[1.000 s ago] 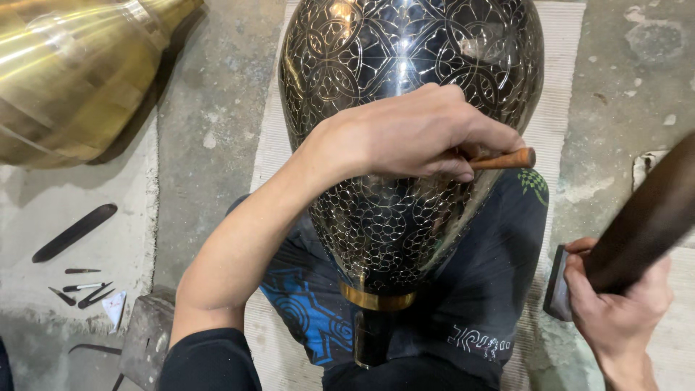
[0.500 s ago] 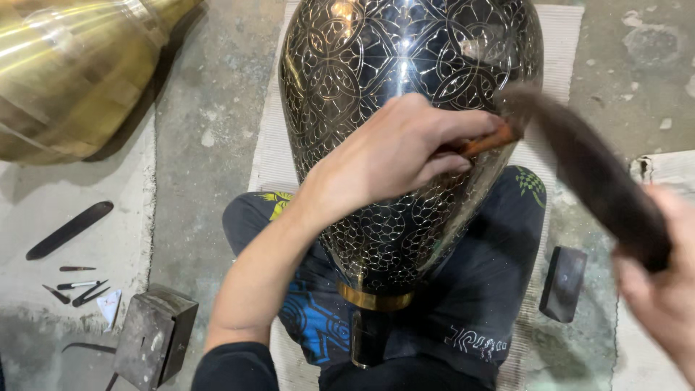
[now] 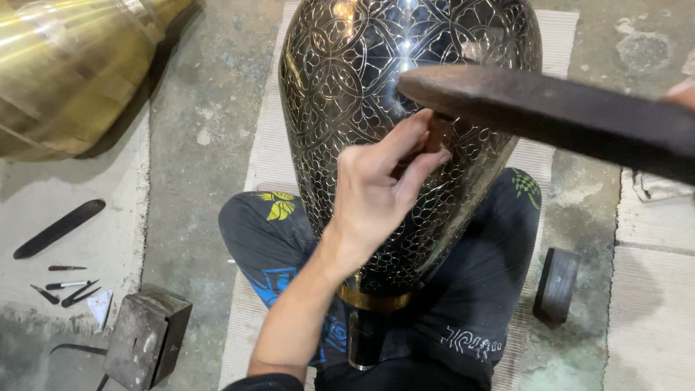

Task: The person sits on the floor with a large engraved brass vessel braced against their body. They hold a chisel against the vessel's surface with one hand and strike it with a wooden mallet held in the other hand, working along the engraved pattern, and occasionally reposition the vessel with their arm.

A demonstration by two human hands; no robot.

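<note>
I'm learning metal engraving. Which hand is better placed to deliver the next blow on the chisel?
The right. Its hand at the frame's edge holds the dark mallet, whose head hangs just above the chisel. The left hand is busy pinching that chisel against the engraved vase.

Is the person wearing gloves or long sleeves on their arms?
No gloves. The left hand is bare, with no rings or watch showing, and the forearm is bare up to a dark sleeve near the elbow. Only a sliver of the right hand shows at the picture's edge.
</note>
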